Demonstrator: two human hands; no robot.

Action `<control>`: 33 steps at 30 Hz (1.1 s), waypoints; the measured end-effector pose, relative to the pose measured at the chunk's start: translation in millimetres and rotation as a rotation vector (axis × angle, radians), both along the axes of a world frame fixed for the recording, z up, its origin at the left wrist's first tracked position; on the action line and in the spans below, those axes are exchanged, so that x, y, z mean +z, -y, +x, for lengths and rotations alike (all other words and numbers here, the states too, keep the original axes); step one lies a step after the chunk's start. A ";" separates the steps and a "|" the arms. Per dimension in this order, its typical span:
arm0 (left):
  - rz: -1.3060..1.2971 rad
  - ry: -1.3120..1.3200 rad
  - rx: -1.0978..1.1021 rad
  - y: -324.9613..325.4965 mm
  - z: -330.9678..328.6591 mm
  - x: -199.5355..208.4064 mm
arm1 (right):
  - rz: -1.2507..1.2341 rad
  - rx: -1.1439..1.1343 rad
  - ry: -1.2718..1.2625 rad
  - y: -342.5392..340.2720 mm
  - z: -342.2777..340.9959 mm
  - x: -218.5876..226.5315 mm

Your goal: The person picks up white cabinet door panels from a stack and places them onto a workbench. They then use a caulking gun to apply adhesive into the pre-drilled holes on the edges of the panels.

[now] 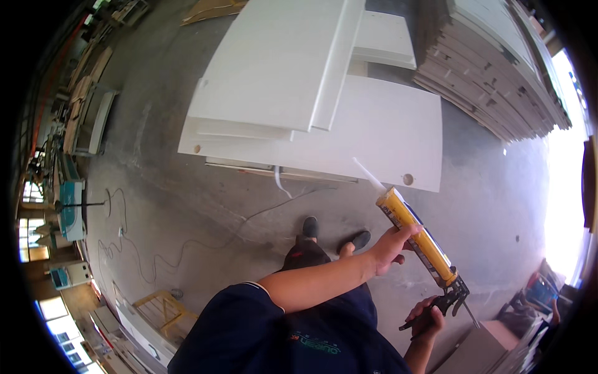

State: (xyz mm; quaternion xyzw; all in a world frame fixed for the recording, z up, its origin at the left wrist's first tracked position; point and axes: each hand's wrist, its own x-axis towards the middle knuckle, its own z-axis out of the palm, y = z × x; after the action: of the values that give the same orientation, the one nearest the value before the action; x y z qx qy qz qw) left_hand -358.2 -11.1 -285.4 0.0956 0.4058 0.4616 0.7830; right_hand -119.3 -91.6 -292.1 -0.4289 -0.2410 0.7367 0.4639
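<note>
A caulking gun [430, 249] with a yellow and white cartridge slants up and leftward in front of me. Its white nozzle points at the front edge of a white panel [398, 124], near a round hole in the panel's right corner. Around the barrel, about midway, are the fingers of my left hand [393, 248]. The black handle and trigger sit in my right hand [428, 318], lower down. Whether the nozzle tip touches the panel I cannot tell. More white panels [274, 62] lie stacked on top of this one.
A tall stack of pale boards [492, 75] stands at the far right. A thin cable [180, 258] snakes over the concrete floor on the left. Near the lower left is a yellow metal frame [165, 315]. Boxes [479, 349] stand at the lower right.
</note>
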 end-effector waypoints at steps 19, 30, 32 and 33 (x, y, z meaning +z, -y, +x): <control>0.163 0.378 0.564 110.7 -359.3 -80.0 | 0.077 0.592 0.237 -0.9 -362.3 8.0; 0.168 0.557 0.457 108.6 -391.3 -97.1 | 0.084 0.500 0.439 15.2 -414.0 33.5; 0.160 0.569 0.453 108.5 -393.9 -95.8 | 0.075 0.497 0.410 17.5 -415.8 37.2; 0.170 0.591 0.450 108.7 -394.1 -97.4 | 0.071 0.496 0.396 18.9 -416.1 39.0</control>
State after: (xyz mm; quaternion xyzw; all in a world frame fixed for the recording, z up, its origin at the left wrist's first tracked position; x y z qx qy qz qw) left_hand -752.2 -119.8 -382.8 -0.0683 0.1335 0.6618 0.7345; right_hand -535.5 -110.5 -253.1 -0.4758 -0.4491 0.7208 0.2289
